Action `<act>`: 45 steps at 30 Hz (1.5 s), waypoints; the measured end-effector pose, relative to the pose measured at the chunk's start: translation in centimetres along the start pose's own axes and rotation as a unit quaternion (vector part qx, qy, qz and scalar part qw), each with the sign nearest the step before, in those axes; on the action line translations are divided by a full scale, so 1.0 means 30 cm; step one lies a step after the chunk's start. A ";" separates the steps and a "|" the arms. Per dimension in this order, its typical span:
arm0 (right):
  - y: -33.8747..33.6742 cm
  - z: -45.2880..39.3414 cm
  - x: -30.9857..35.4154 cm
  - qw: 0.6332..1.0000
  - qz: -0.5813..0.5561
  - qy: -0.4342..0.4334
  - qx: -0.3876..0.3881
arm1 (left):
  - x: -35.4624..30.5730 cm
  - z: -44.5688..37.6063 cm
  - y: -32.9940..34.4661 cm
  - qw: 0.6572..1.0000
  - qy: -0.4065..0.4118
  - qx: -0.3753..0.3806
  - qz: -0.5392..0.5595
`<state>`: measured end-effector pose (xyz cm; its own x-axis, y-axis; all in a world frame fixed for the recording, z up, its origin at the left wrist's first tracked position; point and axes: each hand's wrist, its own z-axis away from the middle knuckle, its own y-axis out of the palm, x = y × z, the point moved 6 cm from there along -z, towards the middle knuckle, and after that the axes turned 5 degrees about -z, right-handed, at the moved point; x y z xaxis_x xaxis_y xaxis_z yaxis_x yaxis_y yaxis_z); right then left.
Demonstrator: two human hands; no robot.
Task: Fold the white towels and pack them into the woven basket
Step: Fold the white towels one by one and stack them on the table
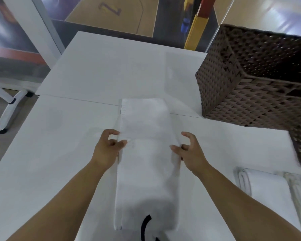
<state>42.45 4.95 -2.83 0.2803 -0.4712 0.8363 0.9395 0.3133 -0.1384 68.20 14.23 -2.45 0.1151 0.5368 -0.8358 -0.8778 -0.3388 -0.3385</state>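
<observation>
Now both hands sit at mid-length of the long folded white towel (pixel 146 153) on the white table (pixel 59 153): left hand (pixel 108 146) and right hand (pixel 189 148) each pinch an edge between thumb and curled fingers. Carry both edges evenly toward the far end so the corners meet squarely, then smooth it before moving it to the woven basket (pixel 250 80) at the right.

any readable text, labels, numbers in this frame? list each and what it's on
"Z" or "7", cannot tell which: one purple, yellow-edged character on the tan floor graphic beyond the table; seen at an angle.
Towel: no print readable.
Woven basket: no label visible.
Nothing else readable.
</observation>
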 end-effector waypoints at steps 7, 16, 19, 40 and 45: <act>-0.016 0.132 0.188 0.975 0.158 -0.137 0.071 | -0.174 0.121 -0.055 0.991 0.111 0.012 -0.075; -0.047 0.255 0.414 0.852 0.440 -0.276 -0.063 | -0.378 0.269 -0.044 0.918 0.238 -0.055 -0.311; -0.080 0.290 0.441 0.864 0.390 -0.312 -0.068 | -0.416 0.283 -0.052 0.898 0.257 -0.087 -0.345; -0.177 0.282 0.124 0.916 0.382 -0.119 -0.038 | -0.144 0.272 0.068 0.938 0.163 0.012 -0.306; -0.088 0.303 -0.059 0.839 0.532 -0.096 0.061 | 0.044 0.311 0.201 0.874 0.184 0.123 -0.433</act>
<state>37.67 12.45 0.87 0.8998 0.2660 0.3459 0.1477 0.5601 -0.8151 58.71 20.10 -1.57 0.8874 0.2096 -0.4105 -0.4562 0.2711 -0.8476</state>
